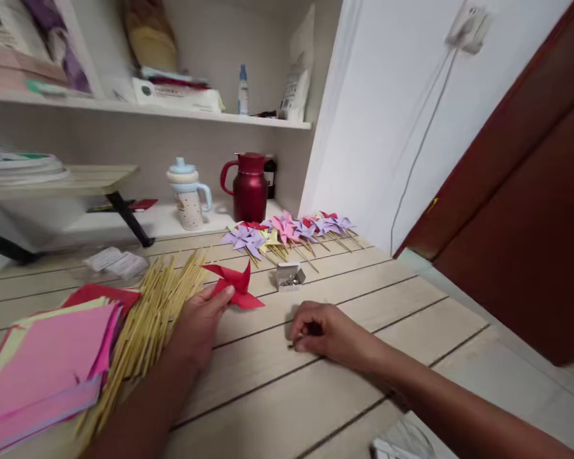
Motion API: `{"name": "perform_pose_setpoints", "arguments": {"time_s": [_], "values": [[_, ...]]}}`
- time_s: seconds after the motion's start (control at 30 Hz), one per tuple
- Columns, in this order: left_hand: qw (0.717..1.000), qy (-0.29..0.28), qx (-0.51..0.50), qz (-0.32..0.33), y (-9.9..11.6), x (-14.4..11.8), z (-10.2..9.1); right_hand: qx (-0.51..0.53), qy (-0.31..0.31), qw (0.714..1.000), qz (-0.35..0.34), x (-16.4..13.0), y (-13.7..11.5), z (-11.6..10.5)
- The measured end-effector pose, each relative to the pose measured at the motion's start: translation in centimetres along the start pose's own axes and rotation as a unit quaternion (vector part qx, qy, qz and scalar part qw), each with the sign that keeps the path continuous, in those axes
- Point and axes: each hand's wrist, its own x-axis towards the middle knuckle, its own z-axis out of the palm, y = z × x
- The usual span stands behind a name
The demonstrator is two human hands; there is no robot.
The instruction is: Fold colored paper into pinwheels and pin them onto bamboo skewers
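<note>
Between the thumb and fingers of my left hand is a red paper pinwheel, its blades folded and no stick visible on it. My right hand is low over the table, thumb and fingertips pinched together; a tiny dark bit shows at the tips, too small to name. Just beyond the hands stands a small open white box with small metal pieces in it. A heap of thin wooden sticks lies beside my left forearm, next to a stack of coloured paper squares.
Finished pinwheels on sticks lie along the table's back edge. Behind them on the shelf stand a red jug and a light-blue-lidded cup. A clear plastic packet lies at left. A clear object is near the front edge.
</note>
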Motion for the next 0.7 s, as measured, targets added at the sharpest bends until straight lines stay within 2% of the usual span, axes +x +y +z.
{"name": "perform_pose_setpoints", "arguments": {"time_s": [0.2,0.53,0.7], "values": [[1.0,0.0,-0.002,-0.003,0.06,-0.34,-0.29,0.007,0.0,1.0,0.007,-0.22,-0.42,0.2],[0.999,0.032,-0.019,-0.008,0.03,-0.14,-0.12,0.017,-0.003,1.0,0.007,-0.08,-0.03,0.29],[1.0,0.019,-0.016,-0.003,-0.06,-0.3,-0.2,0.016,0.002,1.0,-0.005,-0.09,0.08,0.29]]}}
